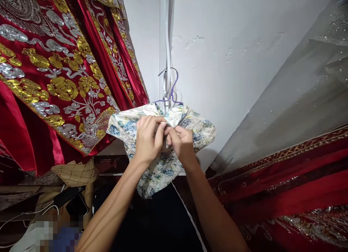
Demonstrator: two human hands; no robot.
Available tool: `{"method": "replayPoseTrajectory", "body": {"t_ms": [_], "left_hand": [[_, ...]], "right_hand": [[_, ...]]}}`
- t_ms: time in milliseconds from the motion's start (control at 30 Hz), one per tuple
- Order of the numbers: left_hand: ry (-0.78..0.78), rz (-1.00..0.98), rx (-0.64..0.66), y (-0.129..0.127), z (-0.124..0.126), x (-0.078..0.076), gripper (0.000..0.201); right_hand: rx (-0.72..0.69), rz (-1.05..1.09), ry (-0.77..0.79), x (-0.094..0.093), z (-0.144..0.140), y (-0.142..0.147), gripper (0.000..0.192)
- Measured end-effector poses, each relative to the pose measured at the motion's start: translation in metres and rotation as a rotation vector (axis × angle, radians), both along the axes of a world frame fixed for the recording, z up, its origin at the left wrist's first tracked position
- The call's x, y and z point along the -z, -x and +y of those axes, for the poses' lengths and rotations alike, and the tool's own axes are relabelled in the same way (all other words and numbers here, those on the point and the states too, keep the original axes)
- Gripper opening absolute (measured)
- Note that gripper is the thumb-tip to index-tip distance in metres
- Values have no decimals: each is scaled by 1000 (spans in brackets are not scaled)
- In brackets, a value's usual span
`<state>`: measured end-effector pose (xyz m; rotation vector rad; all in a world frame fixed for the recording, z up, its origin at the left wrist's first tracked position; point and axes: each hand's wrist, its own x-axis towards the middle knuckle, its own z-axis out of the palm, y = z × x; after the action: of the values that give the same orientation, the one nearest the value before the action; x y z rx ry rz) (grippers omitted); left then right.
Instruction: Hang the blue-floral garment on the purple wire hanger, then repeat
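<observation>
A white shirt with a blue and green floral print [163,168] hangs in front of me on a purple wire hanger [173,91]. My left hand [149,134] pinches the cloth at the front just below the collar. Close beside it, my right hand [181,139] has its thumb and fingers closed on the same front edge. The fingertips of both hands nearly meet there. Whatever small fastening lies between them is hidden by the fingers. The shirt's short sleeves spread out to either side, and its lower part hangs over dark cloth.
Red garments with gold and silver embroidery [62,85] hang at the left. A pale strap [167,34] runs down the white wall [231,34] to the hanger. Sheer sparkling fabric [307,82] and red cloth [285,194] are at the right. A phone [77,206] and cables lie lower left.
</observation>
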<state>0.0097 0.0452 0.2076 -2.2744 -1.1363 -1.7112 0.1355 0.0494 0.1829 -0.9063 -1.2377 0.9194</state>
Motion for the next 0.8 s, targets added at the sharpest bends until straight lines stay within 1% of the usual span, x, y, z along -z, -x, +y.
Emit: {"method": "replayPoseTrajectory", "body": {"t_ms": [100,267,400,500,600,667,733,767,800], "left_hand": [[28,-9,11,-4,-1,-1,9],[17,11,10,-6,-7,-5,8],[-9,1,8,-7,-10,-1,7],[-14,-54,30,-11,-14,-2,7],[-49,-229,27,-7,-19,-15,12],[-97,-377,12,6,-20,-26,12],[-123,-538,4,30,-16,-31,10],[-101,-649,27,46,-12,-30,8],[-63,-768,56,62,-8,-25,7]], "right_hand": [[-26,39,-12,7,8,-1,31],[4,44,63,22,5,-7,34],[56,29,100,27,-1,-7,33],[33,21,131,29,3,-5,31],[-19,-43,160,40,6,-6,28],[-33,-79,173,52,2,-7,27],[-31,-78,184,67,-10,-9,29],[-28,-68,189,73,-18,-10,30],[-28,-52,191,79,-27,-10,31]]}}
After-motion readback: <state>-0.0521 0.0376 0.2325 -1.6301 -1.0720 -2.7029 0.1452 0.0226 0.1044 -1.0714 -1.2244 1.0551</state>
